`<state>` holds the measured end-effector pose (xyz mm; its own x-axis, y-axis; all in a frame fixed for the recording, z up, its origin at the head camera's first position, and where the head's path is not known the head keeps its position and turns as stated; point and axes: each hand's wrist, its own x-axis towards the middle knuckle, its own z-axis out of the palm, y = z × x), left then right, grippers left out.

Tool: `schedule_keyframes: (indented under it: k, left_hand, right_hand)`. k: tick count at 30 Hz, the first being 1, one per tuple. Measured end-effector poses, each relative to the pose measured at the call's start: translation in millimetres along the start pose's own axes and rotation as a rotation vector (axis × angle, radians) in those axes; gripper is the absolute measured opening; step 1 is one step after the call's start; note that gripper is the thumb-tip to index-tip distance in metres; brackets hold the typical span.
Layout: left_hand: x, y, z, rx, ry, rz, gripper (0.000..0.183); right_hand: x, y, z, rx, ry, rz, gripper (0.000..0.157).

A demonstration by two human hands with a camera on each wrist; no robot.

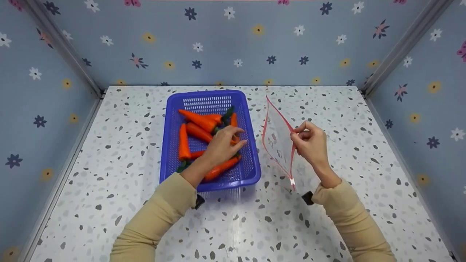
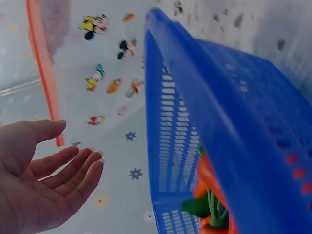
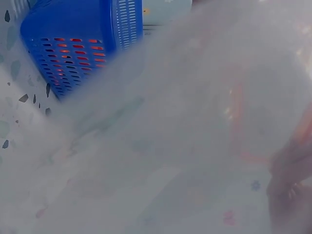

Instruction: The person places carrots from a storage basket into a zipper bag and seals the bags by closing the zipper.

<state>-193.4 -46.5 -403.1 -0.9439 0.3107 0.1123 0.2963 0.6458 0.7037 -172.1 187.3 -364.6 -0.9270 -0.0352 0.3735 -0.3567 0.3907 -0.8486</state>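
A blue plastic basket (image 1: pixel 169 127) holds several orange carrots (image 1: pixel 184 143) with green tops. Above its right part is my left hand (image 1: pixel 220 145), thumb and fingers apart; in the left wrist view this hand (image 2: pixel 53 178) has nothing between its fingers. My right hand (image 1: pixel 311 143) pinches the pink-edged mouth of a clear zip bag (image 1: pixel 278 138) printed with small cartoon figures. The bag's mouth gapes toward the basket. In the right wrist view, the cloudy film of the bag (image 3: pixel 146 156) covers most of the picture and blurs the right hand (image 3: pixel 292 185).
The white speckled table (image 1: pixel 120 203) carries the basket left of centre. Blue flower-patterned panels (image 1: pixel 233 43) stand at the back and on both sides, with grey metal posts (image 1: pixel 376 72) at the corners.
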Motion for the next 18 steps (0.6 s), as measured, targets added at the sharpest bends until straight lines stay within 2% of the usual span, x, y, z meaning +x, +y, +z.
schedule_keyframes:
  k: [4, 10, 14, 18]
  left_hand:
    - [6.8, -12.8, -6.9, 0.089, -0.112, -0.028, 0.047]
    - [13.7, -38.0, -12.7, 0.169, -0.294, -0.122, 0.063]
    - [17.8, -52.2, -15.6, 0.214, -0.399, -0.201, 0.067]
    - [22.1, -59.1, -19.1, 0.226, -0.469, -0.272, 0.065]
  right_hand:
    - [-1, -1, -1.4, 0.017, 0.002, 0.002, 0.004]
    - [-2, 0, -2.1, 0.074, 0.004, 0.004, 0.004]
    - [-3, 1, -2.4, 0.089, 0.009, -0.002, 0.004]
    - [-4, 2, -3.3, 0.089, 0.016, 0.007, 0.004]
